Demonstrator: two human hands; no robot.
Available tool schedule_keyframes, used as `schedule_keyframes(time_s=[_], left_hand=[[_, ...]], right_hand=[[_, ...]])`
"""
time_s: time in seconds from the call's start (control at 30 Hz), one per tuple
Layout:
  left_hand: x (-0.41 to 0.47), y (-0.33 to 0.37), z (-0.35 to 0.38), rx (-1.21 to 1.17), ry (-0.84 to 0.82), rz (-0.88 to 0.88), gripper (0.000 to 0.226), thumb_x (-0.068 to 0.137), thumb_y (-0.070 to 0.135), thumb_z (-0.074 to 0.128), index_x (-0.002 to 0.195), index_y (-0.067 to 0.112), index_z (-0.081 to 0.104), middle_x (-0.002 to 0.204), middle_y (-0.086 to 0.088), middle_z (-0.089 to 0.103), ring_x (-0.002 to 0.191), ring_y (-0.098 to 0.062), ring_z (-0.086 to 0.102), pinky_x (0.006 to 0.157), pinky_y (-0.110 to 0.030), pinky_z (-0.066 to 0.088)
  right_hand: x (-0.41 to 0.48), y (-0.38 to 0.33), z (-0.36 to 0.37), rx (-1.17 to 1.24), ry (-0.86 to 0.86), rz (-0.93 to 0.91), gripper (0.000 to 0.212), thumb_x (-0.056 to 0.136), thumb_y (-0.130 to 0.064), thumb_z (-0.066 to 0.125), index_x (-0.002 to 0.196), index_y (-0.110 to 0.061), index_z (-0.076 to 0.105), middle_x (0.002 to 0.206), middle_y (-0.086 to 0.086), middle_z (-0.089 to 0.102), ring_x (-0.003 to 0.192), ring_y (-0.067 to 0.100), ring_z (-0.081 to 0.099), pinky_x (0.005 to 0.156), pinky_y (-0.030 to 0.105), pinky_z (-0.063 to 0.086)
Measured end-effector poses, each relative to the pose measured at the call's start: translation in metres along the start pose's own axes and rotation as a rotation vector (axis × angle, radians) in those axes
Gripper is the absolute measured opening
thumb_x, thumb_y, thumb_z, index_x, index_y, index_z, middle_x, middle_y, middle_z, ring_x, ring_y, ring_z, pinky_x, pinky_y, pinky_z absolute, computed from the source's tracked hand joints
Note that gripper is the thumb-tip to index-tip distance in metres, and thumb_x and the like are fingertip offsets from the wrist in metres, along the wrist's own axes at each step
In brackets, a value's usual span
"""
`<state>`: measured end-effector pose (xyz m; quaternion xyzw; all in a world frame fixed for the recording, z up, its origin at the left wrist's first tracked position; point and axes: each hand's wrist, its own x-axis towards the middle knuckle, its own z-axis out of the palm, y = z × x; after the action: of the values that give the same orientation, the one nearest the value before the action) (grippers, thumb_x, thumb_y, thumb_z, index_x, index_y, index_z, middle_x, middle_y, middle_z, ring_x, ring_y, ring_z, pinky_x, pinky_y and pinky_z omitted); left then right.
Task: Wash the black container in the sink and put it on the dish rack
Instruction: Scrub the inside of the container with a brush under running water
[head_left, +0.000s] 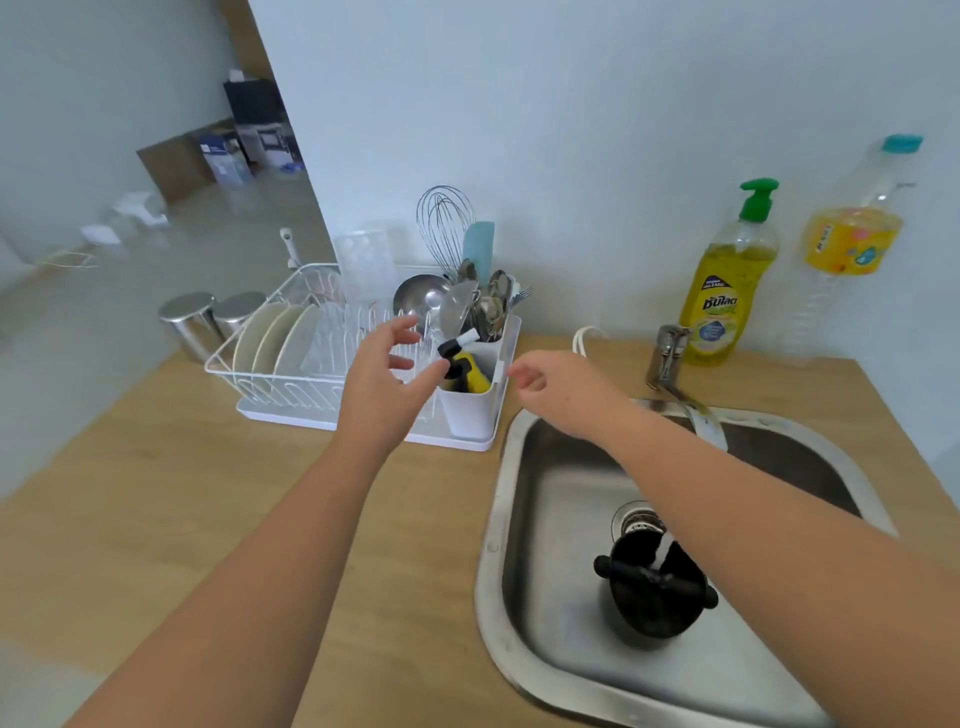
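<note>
The black container (652, 590) stands in the steel sink (524, 519) beside the drain, with water from the tap (670, 364) running into it. The white dish rack (291, 384) sits on the counter left of the sink, holding plates and a white caddy (470, 410) with a yellow sponge (470, 374) and a black-handled brush. My left hand (387, 379) hovers over the rack's front right, fingers spread, right at the caddy. My right hand (558, 389) hangs above the sink's far left corner, fingers loosely curled, holding nothing.
A yellow dish soap bottle (727, 280) with a green pump and a clear plastic bottle (852, 244) stand against the wall behind the tap. Two steel canisters (192, 322) sit left of the rack. A whisk and cutlery fill the caddy's back.
</note>
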<state>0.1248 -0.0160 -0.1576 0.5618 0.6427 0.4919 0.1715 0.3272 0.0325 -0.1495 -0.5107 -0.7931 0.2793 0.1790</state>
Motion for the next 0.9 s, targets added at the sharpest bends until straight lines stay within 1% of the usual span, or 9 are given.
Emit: schedule_keyframes(time_s=[0.07, 0.17, 0.3, 0.43, 0.5, 0.6, 0.7, 0.77, 0.9], left_hand=[[0.008, -0.002, 0.006, 0.066, -0.096, 0.066, 0.045, 0.076, 0.030, 0.076, 0.116, 0.036, 0.058, 0.107, 0.016, 0.058, 0.090, -0.004, 0.057, 0.074, -0.018, 0.045], [0.015, -0.006, 0.014, 0.131, -0.162, 0.142, 0.035, 0.075, 0.025, 0.077, 0.108, 0.031, 0.066, 0.094, 0.018, 0.060, 0.083, -0.001, 0.059, 0.073, -0.020, 0.046], [0.023, -0.006, 0.016, 0.021, -0.158, 0.087, 0.024, 0.081, 0.013, 0.071, 0.102, 0.024, 0.072, 0.083, 0.013, 0.069, 0.077, -0.004, 0.066, 0.077, -0.027, 0.054], [0.036, 0.006, 0.001, -0.016, -0.106, 0.130, 0.027, 0.083, 0.014, 0.069, 0.107, 0.025, 0.072, 0.083, 0.009, 0.070, 0.072, 0.005, 0.065, 0.070, -0.007, 0.047], [0.042, 0.022, -0.012, -0.031, -0.069, 0.211, 0.027, 0.083, 0.015, 0.070, 0.108, 0.025, 0.072, 0.081, 0.012, 0.068, 0.067, 0.008, 0.062, 0.068, -0.003, 0.044], [0.047, 0.053, -0.033, -0.150, -0.037, 0.279, 0.026, 0.081, 0.017, 0.071, 0.103, 0.029, 0.073, 0.077, 0.016, 0.068, 0.064, 0.006, 0.060, 0.066, -0.008, 0.047], [0.044, 0.078, -0.043, -0.300, -0.047, 0.299, 0.028, 0.079, 0.017, 0.072, 0.089, 0.043, 0.071, 0.073, 0.013, 0.070, 0.065, -0.002, 0.063, 0.064, -0.011, 0.050], [0.037, 0.086, -0.040, -0.384, -0.082, 0.247, 0.028, 0.079, 0.017, 0.074, 0.084, 0.045, 0.070, 0.071, 0.004, 0.070, 0.066, -0.010, 0.063, 0.066, -0.019, 0.054], [0.017, 0.079, -0.019, -0.476, -0.192, 0.145, 0.028, 0.079, 0.011, 0.075, 0.085, 0.038, 0.070, 0.070, 0.005, 0.068, 0.067, -0.011, 0.066, 0.074, -0.030, 0.059]], right_hand=[[0.005, -0.004, 0.011, 0.002, -0.006, 0.022, 0.032, 0.090, -0.015, 0.054, 0.121, -0.017, 0.064, 0.112, 0.003, 0.066, 0.101, 0.021, 0.061, 0.088, 0.031, 0.049], [0.013, -0.007, 0.023, 0.020, 0.023, 0.053, 0.031, 0.090, -0.018, 0.056, 0.120, -0.017, 0.063, 0.112, 0.003, 0.066, 0.098, 0.021, 0.061, 0.087, 0.035, 0.051], [0.021, -0.010, 0.034, 0.069, 0.072, 0.101, 0.031, 0.089, -0.022, 0.059, 0.119, -0.020, 0.062, 0.111, 0.001, 0.066, 0.096, 0.019, 0.061, 0.085, 0.034, 0.052], [0.023, -0.013, 0.037, 0.129, 0.117, 0.125, 0.035, 0.088, -0.023, 0.062, 0.123, -0.023, 0.059, 0.116, 0.000, 0.063, 0.099, 0.017, 0.059, 0.085, 0.033, 0.052], [0.022, -0.017, 0.034, 0.190, 0.178, 0.096, 0.040, 0.088, -0.025, 0.063, 0.127, -0.024, 0.056, 0.118, -0.003, 0.061, 0.100, 0.015, 0.058, 0.080, 0.025, 0.050], [0.013, -0.027, 0.025, 0.307, 0.283, 0.032, 0.044, 0.086, -0.028, 0.066, 0.128, -0.029, 0.054, 0.120, -0.009, 0.058, 0.104, 0.009, 0.055, 0.076, 0.013, 0.041], [-0.004, -0.037, 0.013, 0.355, 0.333, -0.013, 0.041, 0.084, -0.033, 0.068, 0.124, -0.035, 0.056, 0.117, -0.016, 0.061, 0.106, 0.003, 0.056, 0.086, 0.020, 0.045], [-0.020, -0.039, 0.007, 0.374, 0.342, -0.014, 0.035, 0.085, -0.031, 0.067, 0.119, -0.034, 0.061, 0.107, -0.018, 0.065, 0.102, -0.001, 0.060, 0.088, 0.022, 0.048], [-0.062, -0.025, 0.010, 0.361, 0.336, 0.025, 0.025, 0.088, -0.018, 0.064, 0.105, -0.036, 0.065, 0.094, -0.023, 0.068, 0.090, -0.010, 0.063, 0.076, 0.003, 0.045]])
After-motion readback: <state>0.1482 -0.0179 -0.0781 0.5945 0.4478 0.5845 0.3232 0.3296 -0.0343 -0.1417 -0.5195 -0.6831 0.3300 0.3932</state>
